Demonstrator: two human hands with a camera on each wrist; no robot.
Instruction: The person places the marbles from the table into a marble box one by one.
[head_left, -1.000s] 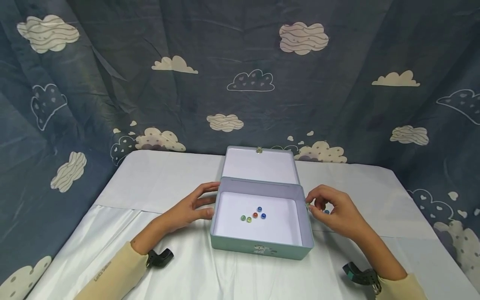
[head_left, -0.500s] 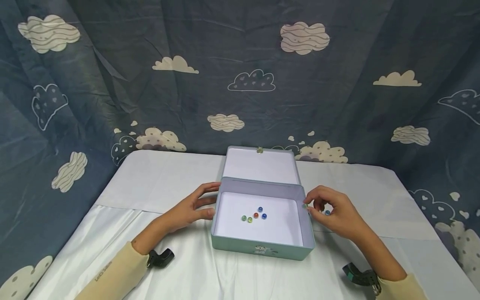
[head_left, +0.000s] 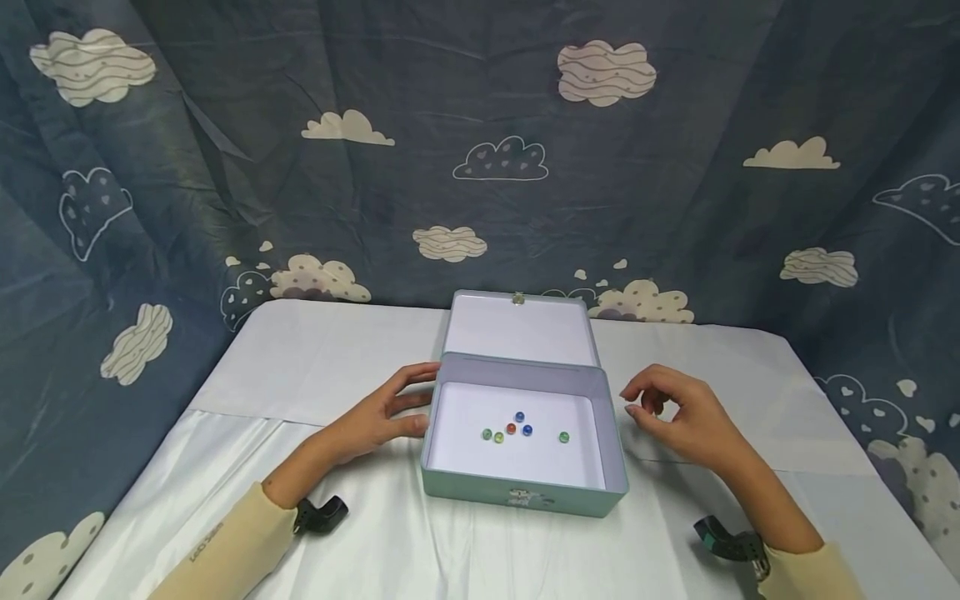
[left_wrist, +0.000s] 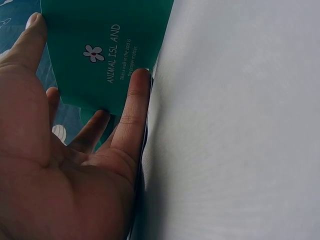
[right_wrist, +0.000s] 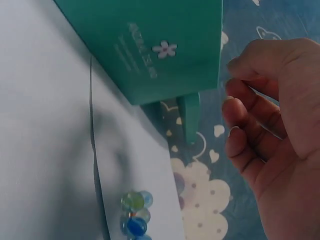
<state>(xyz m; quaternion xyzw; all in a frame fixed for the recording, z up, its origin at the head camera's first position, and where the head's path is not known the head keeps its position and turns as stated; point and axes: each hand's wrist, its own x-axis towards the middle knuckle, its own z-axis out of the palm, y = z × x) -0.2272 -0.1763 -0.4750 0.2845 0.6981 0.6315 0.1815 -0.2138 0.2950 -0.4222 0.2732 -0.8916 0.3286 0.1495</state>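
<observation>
A green tin box (head_left: 525, 502) stands on the white cloth, its lid (head_left: 517, 329) swung back. Inside, several glass marbles (head_left: 511, 429) in blue, red and green lie near the middle, and a green marble (head_left: 564, 437) lies apart toward the right wall. My left hand (head_left: 378, 421) rests against the box's left side, fingertips on the printed wall (left_wrist: 95, 30) in the left wrist view. Just right of the box hovers my right hand (head_left: 686, 412), fingers loosely bent with nothing between them. More marbles (right_wrist: 134, 215) lie on the cloth, seen in the right wrist view; the right hand hides them in the head view.
White cloth (head_left: 337, 533) covers the table. A dark blue curtain (head_left: 420, 100) with cloud prints hangs behind its far edge. A black wrist strap device (head_left: 321, 515) sits on the left wrist and another one (head_left: 723, 543) on the right.
The right hand has let go of a green marble, which now lies inside the box on the right. That hand has drawn back slightly rightward. The left hand stays against the box.
</observation>
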